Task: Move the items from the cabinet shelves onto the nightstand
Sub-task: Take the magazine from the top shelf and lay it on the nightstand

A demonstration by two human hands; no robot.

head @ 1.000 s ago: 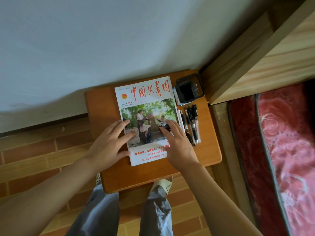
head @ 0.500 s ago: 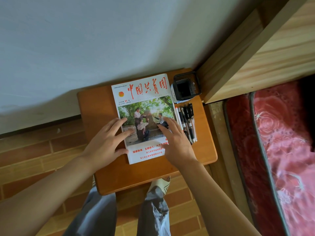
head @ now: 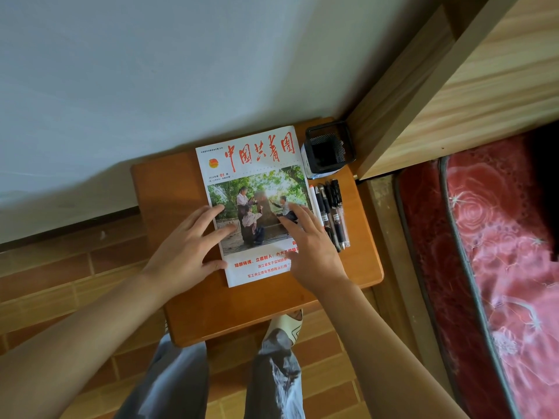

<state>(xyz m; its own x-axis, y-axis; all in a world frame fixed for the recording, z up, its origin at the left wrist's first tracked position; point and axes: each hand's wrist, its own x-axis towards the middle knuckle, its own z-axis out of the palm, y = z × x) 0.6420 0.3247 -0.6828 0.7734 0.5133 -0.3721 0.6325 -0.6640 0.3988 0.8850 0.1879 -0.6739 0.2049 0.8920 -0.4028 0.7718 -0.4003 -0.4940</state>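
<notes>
A magazine [head: 257, 182] with red Chinese title and a photo cover lies flat on the small orange-brown wooden nightstand [head: 169, 182]. My left hand [head: 187, 249] rests flat on its lower left edge, fingers spread. My right hand [head: 308, 249] lies flat on its lower right part, fingers spread. Several black pens [head: 332, 213] lie side by side just right of the magazine. A black mesh pen holder [head: 328, 149] stands at the nightstand's back right corner.
A pale wall [head: 151, 71] runs behind the nightstand. A light wooden bed frame [head: 453, 95] stands at the right, with a red patterned mattress [head: 499, 252] below it. My legs and a slipper [head: 287, 325] stand on the brick-tile floor [head: 60, 282].
Both hands stay flat on the magazine in about the same spots. The view has shifted slightly; the magazine, pens and holder keep their places on the nightstand.
</notes>
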